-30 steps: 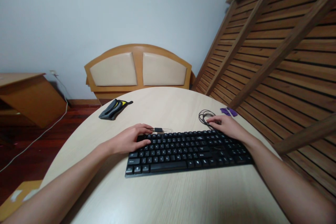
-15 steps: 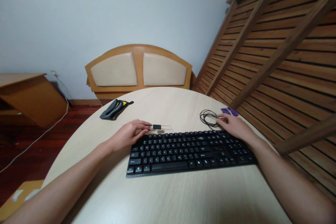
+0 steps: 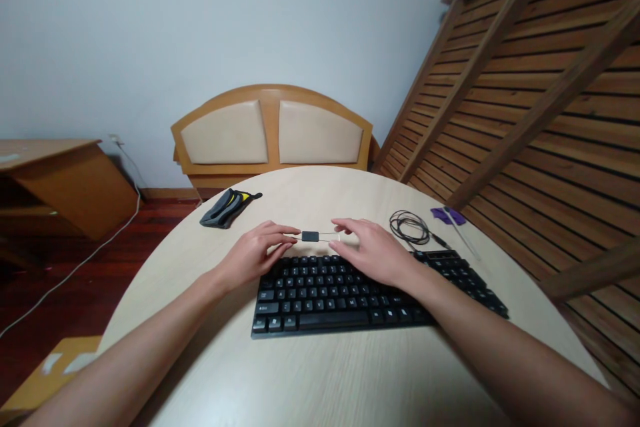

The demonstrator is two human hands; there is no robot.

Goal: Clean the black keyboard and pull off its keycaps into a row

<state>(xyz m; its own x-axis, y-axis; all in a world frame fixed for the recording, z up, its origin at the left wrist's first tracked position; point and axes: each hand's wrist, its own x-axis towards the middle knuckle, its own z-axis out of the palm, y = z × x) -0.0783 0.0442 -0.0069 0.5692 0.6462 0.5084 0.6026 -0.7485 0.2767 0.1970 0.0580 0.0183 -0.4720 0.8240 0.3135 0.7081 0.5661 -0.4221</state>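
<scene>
At a round, pale table [image 3: 320,380], with twelve o'clock on the far side, a person's two bare hands come together around one small black block [image 3: 311,236] fitted with thin wires. Half a second ago the right hand [image 3: 373,248] was at the coiled black cable [image 3: 410,227], toward one o'clock; it has since let the coil lie and crossed to the block's three-o'clock side. Its thumb and fingers stand apart around the far ends of the wires; whether they touch, I cannot tell from here. The left hand [image 3: 255,248], on the nine o'clock side, has thumb and fingertips nearly together, pinching the wires there. The block hangs between the two, seemingly clear of the tabletop, just beyond the far edge of a black keyboard [image 3: 330,300], toward eleven o'clock from that keyboard's middle. The shift makes this two-handed work, with the cable left out of it, to judge by the pose. At ten o'clock lies a grey and yellow fabric item [image 3: 220,209]; between one and two, a thin rod [image 3: 459,225] across purple cloth [image 3: 440,215].
</scene>
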